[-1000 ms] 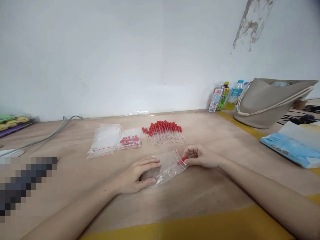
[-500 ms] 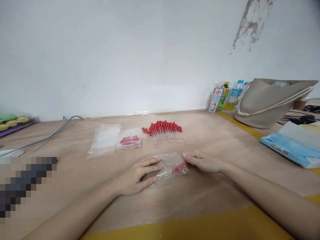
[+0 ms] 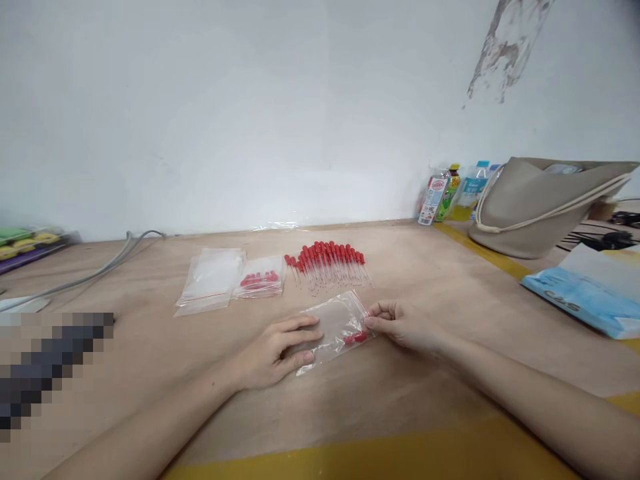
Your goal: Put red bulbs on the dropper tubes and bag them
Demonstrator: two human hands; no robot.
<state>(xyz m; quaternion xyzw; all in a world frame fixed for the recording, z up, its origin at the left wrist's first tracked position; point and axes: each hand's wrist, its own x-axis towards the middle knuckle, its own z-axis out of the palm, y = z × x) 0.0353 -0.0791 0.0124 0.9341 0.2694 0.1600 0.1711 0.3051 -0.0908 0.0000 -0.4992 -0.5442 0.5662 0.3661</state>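
A clear zip bag (image 3: 336,319) with red-topped droppers (image 3: 355,338) inside lies in front of me. My left hand (image 3: 273,350) rests on the bag's left part, fingers spread. At the bag's right end, by the red zip line, my right hand (image 3: 395,324) pinches the edge between thumb and fingers. Behind the bag lies a fanned row of droppers (image 3: 330,263) with red bulbs and clear stems. To their left are filled zip bags (image 3: 260,283) showing red bulbs, next to a stack of flat clear bags (image 3: 213,277).
Bottles and a carton (image 3: 433,200) stand against the wall at the back right, beside a grey-beige drawstring bag (image 3: 535,207). A blue tissue pack (image 3: 575,300) lies at the right. Grey cables (image 3: 107,267) cross the table's left side, near a pixelated dark object (image 3: 50,367).
My right hand has closed on the bag's right edge. That end has opened out and its upper corner has risen. My left hand stays in place.
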